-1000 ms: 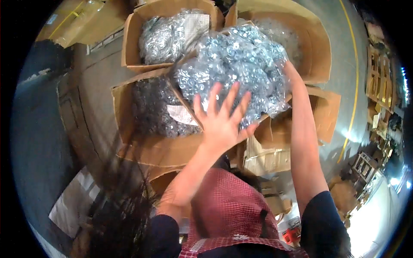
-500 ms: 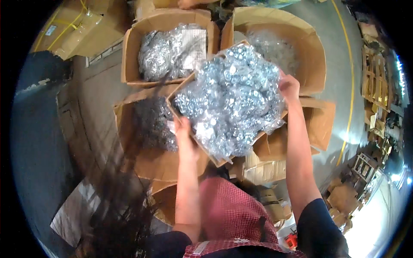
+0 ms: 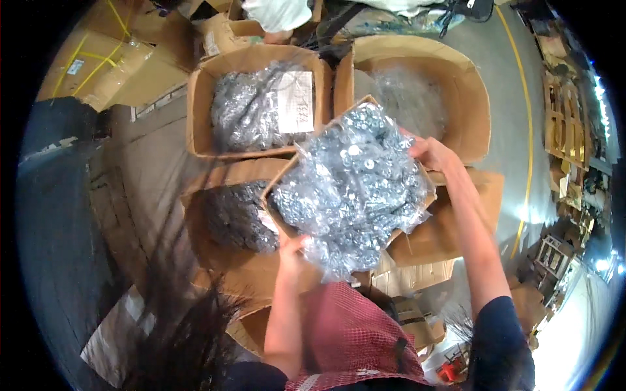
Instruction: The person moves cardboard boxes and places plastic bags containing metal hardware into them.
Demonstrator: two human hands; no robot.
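Between my hands is a tilted cardboard box (image 3: 282, 177), heaped with clear plastic bags (image 3: 355, 186) of small shiny metal parts. My left hand (image 3: 291, 249) is closed on its near left side, with the thumb over the edge. At the far right side, my right hand (image 3: 430, 154) grips the box, its fingertips partly hidden by the bags. Some bags bulge over the near edge towards my red checked apron (image 3: 355, 326). The box hangs above the gap between several larger open cartons.
A far-left carton (image 3: 193, 124) holds clear bags and a white paper sheet (image 3: 295, 102). Clear bags also fill a far-right carton (image 3: 479, 111); dark bagged parts lie in a near-left carton (image 3: 195, 215). Another person's hand (image 3: 278, 37) shows beyond. Wooden pallets (image 3: 566, 124) stand right.
The whole view has shifted, so the cartons appear lower. The held box has come slightly nearer to me, still in both hands. The other person's hand, beside something white, shows more fully.
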